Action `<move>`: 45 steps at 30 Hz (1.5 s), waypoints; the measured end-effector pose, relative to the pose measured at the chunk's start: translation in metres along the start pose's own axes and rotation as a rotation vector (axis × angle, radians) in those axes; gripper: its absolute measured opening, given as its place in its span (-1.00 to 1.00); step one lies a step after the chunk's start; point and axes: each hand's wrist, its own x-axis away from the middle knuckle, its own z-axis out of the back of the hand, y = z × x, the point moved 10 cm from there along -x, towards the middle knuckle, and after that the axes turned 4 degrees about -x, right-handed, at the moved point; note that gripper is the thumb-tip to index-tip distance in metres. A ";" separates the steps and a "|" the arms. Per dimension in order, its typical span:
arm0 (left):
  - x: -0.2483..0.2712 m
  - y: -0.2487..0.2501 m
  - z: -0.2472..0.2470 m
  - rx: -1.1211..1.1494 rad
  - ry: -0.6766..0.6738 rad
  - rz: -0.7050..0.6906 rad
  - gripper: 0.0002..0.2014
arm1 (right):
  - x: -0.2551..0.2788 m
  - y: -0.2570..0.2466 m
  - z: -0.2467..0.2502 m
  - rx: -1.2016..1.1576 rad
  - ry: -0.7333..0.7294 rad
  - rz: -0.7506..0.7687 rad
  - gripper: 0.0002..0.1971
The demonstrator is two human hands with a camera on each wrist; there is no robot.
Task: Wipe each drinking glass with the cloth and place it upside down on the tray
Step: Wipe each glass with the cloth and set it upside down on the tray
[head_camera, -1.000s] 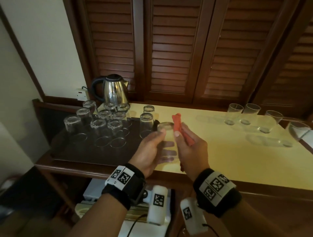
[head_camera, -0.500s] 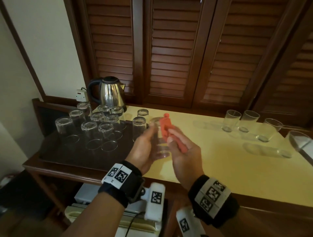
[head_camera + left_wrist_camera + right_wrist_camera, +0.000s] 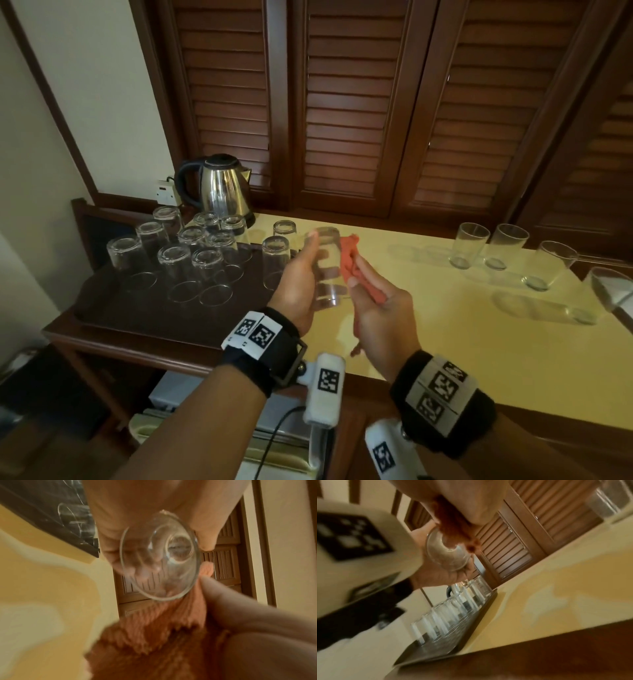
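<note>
Glass (image 3: 327, 265) first: from the head camera I see it held above the yellow counter (image 3: 479, 325), just right of the dark tray (image 3: 102, 305), with my left hand (image 3: 298, 284) curled round its side. My right hand (image 3: 378, 308) pinches the orange cloth (image 3: 349, 260), which lies against the glass's right wall. On the tray a cluster of glasses (image 3: 178, 253) stands upside down, the steel kettle (image 3: 222, 188) behind them. Four more glasses (image 3: 507, 245) stand upright at the far right of the counter.

Left wrist camera: I look into the glass (image 3: 159, 563) end-on, my left fingers (image 3: 109, 545) wrapped about it, the cloth (image 3: 154, 635) bunched below and touching its rim, a finger of the right hand pressing beside it.

Right wrist camera, blurred: the cloth (image 3: 453, 524) hangs from my closed right fingers onto the glass (image 3: 447, 551), which sits in the left palm (image 3: 436, 574); the inverted glasses line the tray (image 3: 471, 626) below.
</note>
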 end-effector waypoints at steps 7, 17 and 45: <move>-0.007 0.010 0.000 -0.044 0.051 -0.031 -0.36 | -0.001 -0.003 0.001 -0.029 0.006 -0.004 -0.57; 0.002 0.007 -0.005 0.003 -0.049 0.029 -0.44 | -0.010 -0.009 0.005 -0.048 0.048 0.003 -0.63; 0.005 0.008 -0.012 -0.076 -0.056 -0.053 -0.43 | -0.002 -0.014 0.013 -0.018 0.126 0.005 -0.59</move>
